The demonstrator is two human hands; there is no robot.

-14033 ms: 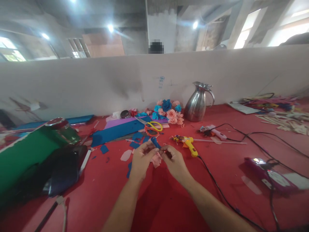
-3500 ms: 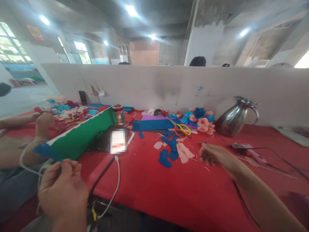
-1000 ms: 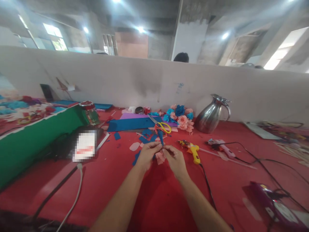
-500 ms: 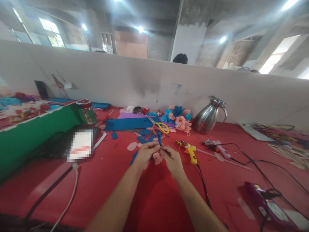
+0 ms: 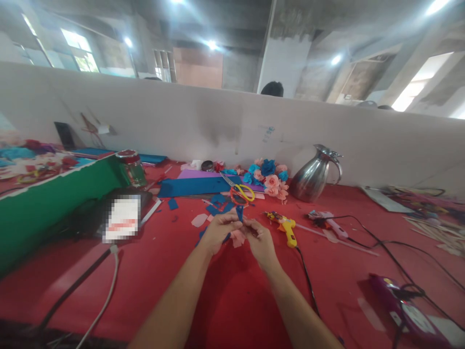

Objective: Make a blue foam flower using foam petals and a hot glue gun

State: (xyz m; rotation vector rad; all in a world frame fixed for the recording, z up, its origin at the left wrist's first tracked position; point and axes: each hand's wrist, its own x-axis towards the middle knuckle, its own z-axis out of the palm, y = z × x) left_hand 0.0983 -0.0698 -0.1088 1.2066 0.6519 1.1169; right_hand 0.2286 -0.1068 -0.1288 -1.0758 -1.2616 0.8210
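Between my fingertips, over the middle of the red table (image 5: pixel 232 295), a small piece of blue crepe paper (image 5: pixel 240 213) sticks up. My left hand (image 5: pixel 220 231) pinches it from the left, thumb against fingers. From the other side my right hand (image 5: pixel 257 236) closes on its lower end; the fingers hide much of the paper. Just beyond the hands lie scissors (image 5: pixel 245 192) with yellow and red handles. Blue paper scraps (image 5: pixel 214 210) and a pink paper petal (image 5: pixel 199 220) lie around, with more pink paper (image 5: pixel 238 238) below my hands.
A yellow glue gun (image 5: pixel 288 232) and a pink one (image 5: pixel 336 227) lie to the right, their cords trailing. Behind are paper flowers (image 5: pixel 271 182), a steel jug (image 5: pixel 312 174) and blue sheets (image 5: pixel 192 186). A glass jar (image 5: pixel 131 169) and a green panel (image 5: pixel 83 189) stand left.
The blue paper between my fingertips now shows shorter and lower, clear of the scissors' handles. My fingers have shifted slightly on it; the things on the table stay put.
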